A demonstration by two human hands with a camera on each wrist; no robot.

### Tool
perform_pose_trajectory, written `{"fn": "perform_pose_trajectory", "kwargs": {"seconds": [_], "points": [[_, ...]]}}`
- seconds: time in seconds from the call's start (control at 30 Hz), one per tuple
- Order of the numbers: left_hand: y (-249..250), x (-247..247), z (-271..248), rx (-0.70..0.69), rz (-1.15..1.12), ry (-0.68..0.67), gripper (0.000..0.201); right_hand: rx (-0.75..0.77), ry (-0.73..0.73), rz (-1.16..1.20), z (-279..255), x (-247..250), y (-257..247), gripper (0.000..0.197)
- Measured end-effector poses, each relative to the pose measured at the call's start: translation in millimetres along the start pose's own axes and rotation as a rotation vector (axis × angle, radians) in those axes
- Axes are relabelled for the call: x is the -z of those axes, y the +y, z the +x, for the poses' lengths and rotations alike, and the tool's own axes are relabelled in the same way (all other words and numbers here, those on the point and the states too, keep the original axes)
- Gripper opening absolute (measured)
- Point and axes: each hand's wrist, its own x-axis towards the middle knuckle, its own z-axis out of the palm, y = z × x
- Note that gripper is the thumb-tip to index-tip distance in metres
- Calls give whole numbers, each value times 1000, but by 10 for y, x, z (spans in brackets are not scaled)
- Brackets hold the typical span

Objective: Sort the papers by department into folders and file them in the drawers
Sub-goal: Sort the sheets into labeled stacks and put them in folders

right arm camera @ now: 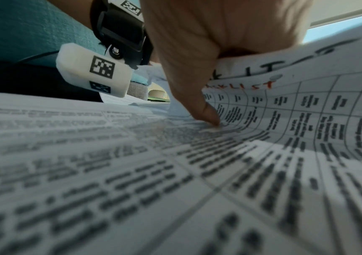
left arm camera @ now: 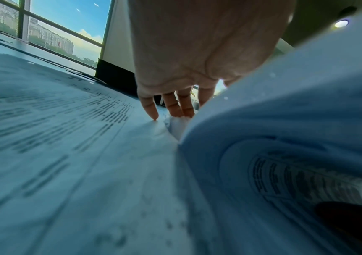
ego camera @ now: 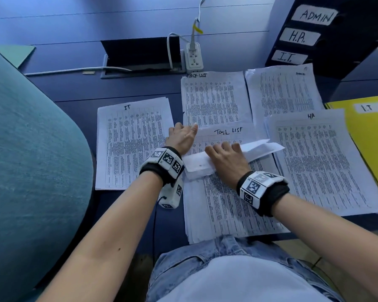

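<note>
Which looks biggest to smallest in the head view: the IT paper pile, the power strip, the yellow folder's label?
1. IT paper pile, by far the largest.
2. Power strip.
3. Yellow folder's label. These last two look close in size; the strip lies farther off, so their order is unsure.

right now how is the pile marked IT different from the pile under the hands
The IT pile lies flat and squared, touched only by the left hand at its right edge. The middle pile has its top sheets folded back by the right hand, baring a sheet headed task list. The IT pile sits to the left; the middle pile lies nearest the person. Both are white sheets printed with tables.
</note>
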Motion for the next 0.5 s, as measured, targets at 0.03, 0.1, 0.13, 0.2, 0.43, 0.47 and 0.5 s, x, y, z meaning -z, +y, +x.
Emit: {"fn": "perform_pose_trajectory", "kwargs": {"seconds": [0.03,0.1,0.13,0.2,0.43,0.47,0.5], "points": [[10,11,-1,-8,-17,22,54,2,-14,40,3,2,4,41],[18,29,-16,-72,-77,85,43,-17,25,125,22,4,14,47],[12,32,-26,-117,-102,101,35,-25,49,178,36,-27,23,54],[-8,40,-67,-173,-136,94,19,-44,128,307,102,-98,48,73],[5,112,-293,-241,-284,-2,12,-189,265,21,211,-70,188,72],[28,127,-319,-228,-309,-18,16,-197,278,-24,187,-58,172,71],[47,136,-328,-214,-329,-21,27,-202,287,-60,165,-80,160,71]]}}
